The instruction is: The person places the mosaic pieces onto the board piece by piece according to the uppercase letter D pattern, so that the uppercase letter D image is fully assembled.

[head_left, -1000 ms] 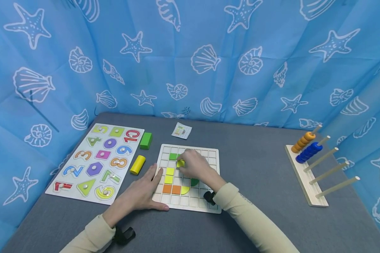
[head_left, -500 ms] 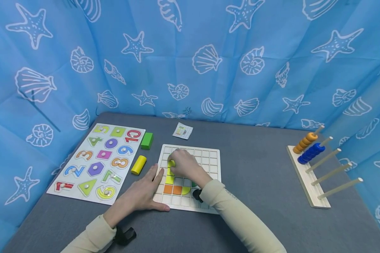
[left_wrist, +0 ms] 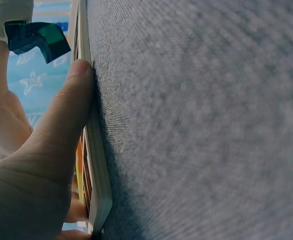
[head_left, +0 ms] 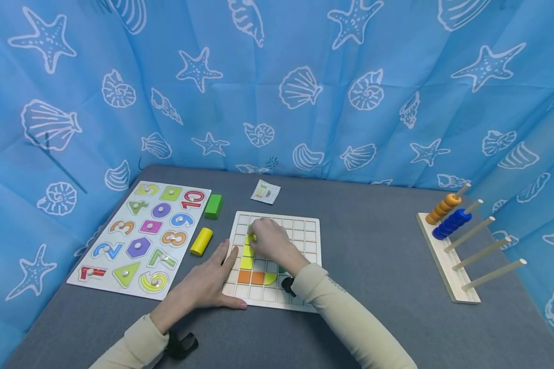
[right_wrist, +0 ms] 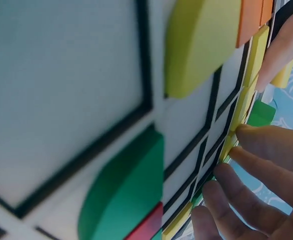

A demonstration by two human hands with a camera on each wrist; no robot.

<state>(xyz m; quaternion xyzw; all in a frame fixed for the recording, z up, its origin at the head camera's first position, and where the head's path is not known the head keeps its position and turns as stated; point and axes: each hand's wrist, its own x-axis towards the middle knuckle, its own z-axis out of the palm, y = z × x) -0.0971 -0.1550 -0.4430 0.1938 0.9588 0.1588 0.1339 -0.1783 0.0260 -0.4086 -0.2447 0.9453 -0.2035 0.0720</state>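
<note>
A white gridded board (head_left: 300,300) lies on the grey table, with colored tiles in some cells. My left hand (head_left: 205,282) rests at its left edge with fingers stretched out; the thumb (left_wrist: 61,112) lies along the front edge. Over the upper left cells, my right hand (head_left: 272,241) pinches a yellow square tile (right_wrist: 228,145) between thumb and forefinger, above a column of yellow squares (head_left: 246,263). Two orange squares (head_left: 257,278) and a yellow rounded tile (head_left: 270,278) form the row below. A green rounded tile (right_wrist: 124,185) is partly hidden by my right wrist in the head view.
Left of the board stand a yellow cylinder (head_left: 201,242) and a green block (head_left: 213,206), beside a number-and-shape puzzle (head_left: 136,287). A small pattern card (head_left: 265,191) lies behind. A wooden peg rack (head_left: 448,266) with orange and blue beads stands at right.
My right hand has carried the yellow square leftward to the top of the yellow column, where it stays with small finger movements. The left hand has kept its place on the board.
</note>
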